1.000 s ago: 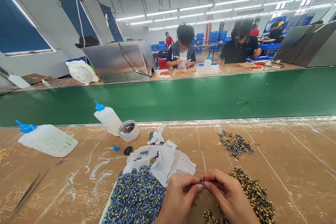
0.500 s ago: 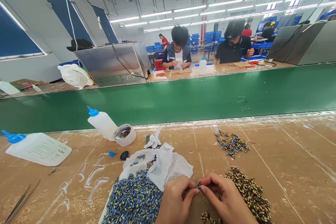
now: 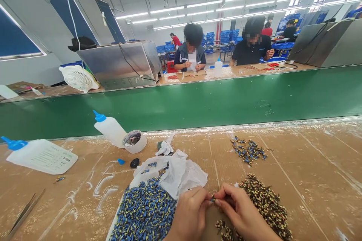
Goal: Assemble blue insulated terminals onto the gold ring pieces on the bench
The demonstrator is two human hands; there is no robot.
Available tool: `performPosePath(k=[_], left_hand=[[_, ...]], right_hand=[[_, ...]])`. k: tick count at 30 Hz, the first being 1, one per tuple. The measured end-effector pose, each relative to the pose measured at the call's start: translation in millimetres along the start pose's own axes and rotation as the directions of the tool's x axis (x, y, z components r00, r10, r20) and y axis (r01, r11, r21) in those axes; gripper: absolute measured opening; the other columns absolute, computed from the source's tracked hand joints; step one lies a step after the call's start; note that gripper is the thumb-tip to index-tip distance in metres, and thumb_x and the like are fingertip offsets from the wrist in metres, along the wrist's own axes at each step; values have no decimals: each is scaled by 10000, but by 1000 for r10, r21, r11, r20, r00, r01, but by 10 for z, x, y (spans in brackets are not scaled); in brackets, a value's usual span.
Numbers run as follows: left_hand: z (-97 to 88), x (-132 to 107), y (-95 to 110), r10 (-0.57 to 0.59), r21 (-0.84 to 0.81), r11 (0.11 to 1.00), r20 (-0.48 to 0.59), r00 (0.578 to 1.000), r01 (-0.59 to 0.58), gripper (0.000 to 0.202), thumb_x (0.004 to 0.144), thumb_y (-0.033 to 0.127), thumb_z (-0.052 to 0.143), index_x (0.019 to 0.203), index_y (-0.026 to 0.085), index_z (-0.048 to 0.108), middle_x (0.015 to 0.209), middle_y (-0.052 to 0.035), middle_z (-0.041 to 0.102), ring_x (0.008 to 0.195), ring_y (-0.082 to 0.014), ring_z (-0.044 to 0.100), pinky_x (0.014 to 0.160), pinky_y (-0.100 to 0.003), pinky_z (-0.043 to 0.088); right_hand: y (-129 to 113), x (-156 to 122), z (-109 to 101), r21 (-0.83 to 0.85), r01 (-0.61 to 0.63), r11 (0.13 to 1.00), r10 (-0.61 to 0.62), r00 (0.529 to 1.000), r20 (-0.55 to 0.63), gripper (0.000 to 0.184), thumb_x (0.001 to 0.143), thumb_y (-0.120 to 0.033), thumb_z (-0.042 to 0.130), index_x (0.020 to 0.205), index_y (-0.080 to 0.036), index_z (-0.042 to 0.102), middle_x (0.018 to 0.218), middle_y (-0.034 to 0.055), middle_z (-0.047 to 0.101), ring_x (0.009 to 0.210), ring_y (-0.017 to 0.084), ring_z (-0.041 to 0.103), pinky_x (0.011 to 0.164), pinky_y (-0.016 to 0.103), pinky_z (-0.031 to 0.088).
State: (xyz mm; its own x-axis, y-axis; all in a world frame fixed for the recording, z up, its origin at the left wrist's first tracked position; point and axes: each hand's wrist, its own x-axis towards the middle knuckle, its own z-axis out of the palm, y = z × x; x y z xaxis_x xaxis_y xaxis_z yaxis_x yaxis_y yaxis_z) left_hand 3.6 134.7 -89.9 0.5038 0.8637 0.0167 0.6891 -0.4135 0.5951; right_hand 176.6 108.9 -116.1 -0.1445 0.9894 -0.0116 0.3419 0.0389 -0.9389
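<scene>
My left hand (image 3: 192,211) and my right hand (image 3: 236,208) meet fingertip to fingertip, both pinched on a small blue and dark piece (image 3: 212,198). Its exact kind is too small to make out, and the fingers cover most of it. To the left of my hands lies a heap of small blue and yellow pieces (image 3: 144,211), partly under a white plastic bag (image 3: 183,175). Beside my right hand spreads a pile of dark brown and cream pieces (image 3: 267,205), with a smaller cluster (image 3: 223,229) below the palm.
Blue-and-yellow pieces (image 3: 249,150) lie farther back. Leftward are two blue-tipped bottles (image 3: 42,156), a tape roll (image 3: 135,142), a black cap (image 3: 135,163) and tweezers (image 3: 26,211). A green conveyor belt (image 3: 198,101) crosses behind; two people (image 3: 190,51) sit beyond it.
The view has tipped slightly. Both hands stay pinched together at nearly the same place, with the small piece still between the fingertips. The heaps look unchanged.
</scene>
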Motion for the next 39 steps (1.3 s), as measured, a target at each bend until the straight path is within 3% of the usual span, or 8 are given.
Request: performPosePath(k=[9, 15, 21, 24, 28, 36, 39], left_hand=[[0, -13, 76, -140, -115, 982, 89, 986, 150, 123, 782, 92, 532, 734, 183, 600, 770, -26, 664, 762, -200, 572, 660, -271, 328], [-7, 3, 121, -143, -139, 977, 122, 982, 160, 116, 785, 90, 528, 742, 173, 597, 790, -27, 657, 780, -196, 552, 665, -266, 316], [-111, 62, 96, -95, -196, 973, 127, 987, 119, 61, 847, 177, 570, 850, 188, 630, 833, -7, 659, 806, -175, 556, 710, -251, 343], [-153, 76, 59, 0, -208, 978, 129, 992, 28, 80, 882, 205, 558, 923, 204, 627, 888, -3, 646, 848, -164, 552, 745, -242, 351], [-123, 93, 20, 100, -123, 989, 144, 985, -82, 214, 945, 177, 433, 783, 179, 573, 783, -1, 579, 765, -147, 523, 662, -236, 333], [-78, 123, -18, 132, -77, 989, 145, 981, -122, 271, 965, 187, 375, 711, 176, 466, 711, 8, 531, 697, -140, 487, 617, -238, 311], [-73, 133, -29, 156, -73, 986, 137, 978, -147, 259, 963, 176, 369, 732, 179, 487, 707, 8, 542, 683, -138, 487, 609, -238, 306]], right_hand=[[-45, -27, -48, -172, 49, 984, -39, 997, 61, 122, 864, -179, 480, 763, -190, 547, 768, 15, 607, 750, 179, 540, 685, 259, 384], [-115, -50, -76, -178, 89, 980, -74, 993, 90, 150, 859, -123, 454, 743, -193, 519, 757, 5, 590, 739, 166, 535, 679, 250, 367], [-92, -12, -157, -72, -10, 997, 14, 999, 49, 142, 883, -234, 495, 788, -183, 586, 754, 24, 616, 741, 185, 555, 668, 260, 390], [-109, 21, -187, 31, -34, 999, 33, 999, 29, 153, 889, -270, 502, 799, -177, 585, 735, 19, 612, 706, 175, 556, 646, 253, 408], [-106, 47, -172, 69, -40, 997, 39, 999, 14, 158, 884, -282, 516, 800, -170, 587, 738, 22, 610, 701, 172, 560, 646, 256, 423], [-40, 98, -158, 242, -124, 962, 111, 992, 65, 153, 852, -308, 587, 849, -162, 631, 762, 34, 659, 701, 169, 593, 636, 251, 453], [-11, 107, -156, 205, -109, 973, 96, 993, 71, 173, 863, -318, 577, 832, -163, 646, 743, 33, 663, 687, 168, 592, 628, 248, 449]])
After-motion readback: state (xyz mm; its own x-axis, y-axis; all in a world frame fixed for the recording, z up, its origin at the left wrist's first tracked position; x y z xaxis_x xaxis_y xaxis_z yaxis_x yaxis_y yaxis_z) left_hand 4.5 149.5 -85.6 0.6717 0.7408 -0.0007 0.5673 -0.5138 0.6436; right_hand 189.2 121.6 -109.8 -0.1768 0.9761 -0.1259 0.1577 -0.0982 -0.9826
